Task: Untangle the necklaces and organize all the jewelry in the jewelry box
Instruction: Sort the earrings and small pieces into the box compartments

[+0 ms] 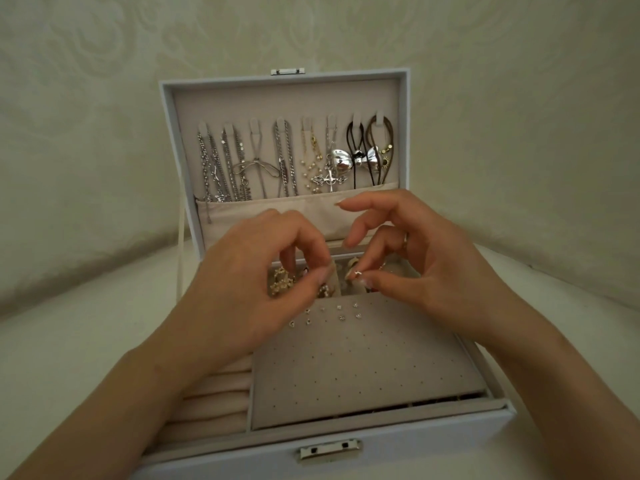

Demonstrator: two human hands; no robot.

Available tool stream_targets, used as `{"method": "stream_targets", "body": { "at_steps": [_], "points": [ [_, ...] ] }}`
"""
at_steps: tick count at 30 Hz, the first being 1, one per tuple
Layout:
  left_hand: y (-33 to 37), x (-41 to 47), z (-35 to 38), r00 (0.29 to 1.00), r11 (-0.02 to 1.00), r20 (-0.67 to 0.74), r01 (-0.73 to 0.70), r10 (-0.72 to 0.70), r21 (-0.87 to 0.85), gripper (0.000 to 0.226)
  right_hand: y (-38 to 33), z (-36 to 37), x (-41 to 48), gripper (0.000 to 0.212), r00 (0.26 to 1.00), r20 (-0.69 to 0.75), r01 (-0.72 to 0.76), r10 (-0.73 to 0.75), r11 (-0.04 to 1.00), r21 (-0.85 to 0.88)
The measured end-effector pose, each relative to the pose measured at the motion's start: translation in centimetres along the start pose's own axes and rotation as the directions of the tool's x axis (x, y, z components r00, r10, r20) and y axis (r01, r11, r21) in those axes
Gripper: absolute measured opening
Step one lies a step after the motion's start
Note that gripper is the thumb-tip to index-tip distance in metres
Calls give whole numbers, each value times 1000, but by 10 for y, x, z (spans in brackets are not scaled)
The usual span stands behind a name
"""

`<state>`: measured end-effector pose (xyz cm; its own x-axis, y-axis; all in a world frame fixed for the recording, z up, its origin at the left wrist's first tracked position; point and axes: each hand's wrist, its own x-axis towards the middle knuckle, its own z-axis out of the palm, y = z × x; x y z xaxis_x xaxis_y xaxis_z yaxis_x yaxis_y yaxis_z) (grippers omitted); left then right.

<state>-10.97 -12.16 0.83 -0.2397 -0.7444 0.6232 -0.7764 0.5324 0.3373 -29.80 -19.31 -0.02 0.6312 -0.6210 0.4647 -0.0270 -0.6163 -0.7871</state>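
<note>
A single wide-angle view from the person's head looks forward and down. It sits close: the left hand [249, 278] and right hand [440, 271] fill mid-frame, the jewelry box [415, 445] lies beneath them, and its lid [284, 98] stands just beyond.

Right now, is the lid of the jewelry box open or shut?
Open. The lid stands up at the back of the jewelry box, and necklaces hang from hooks inside it.
</note>
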Motion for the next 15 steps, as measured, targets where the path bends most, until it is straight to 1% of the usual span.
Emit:
{"method": "stream_targets", "body": {
  "at_steps": [2,6,15],
  "points": [
    [-2,1,1,1000,999,-16,12,-12,-43,10,0,1,0,63,1000,21,13,-12,1000,-22],
    [-6,4,5,993,995,79,-86,89,-45,17,1,2,0,65,998,51,29,-27,999,-29],
    [-10,7,10,977,982,121,-167,176,-86,12,1,2,-1,64,994,108,-38,32,998,52]
  ]
}}
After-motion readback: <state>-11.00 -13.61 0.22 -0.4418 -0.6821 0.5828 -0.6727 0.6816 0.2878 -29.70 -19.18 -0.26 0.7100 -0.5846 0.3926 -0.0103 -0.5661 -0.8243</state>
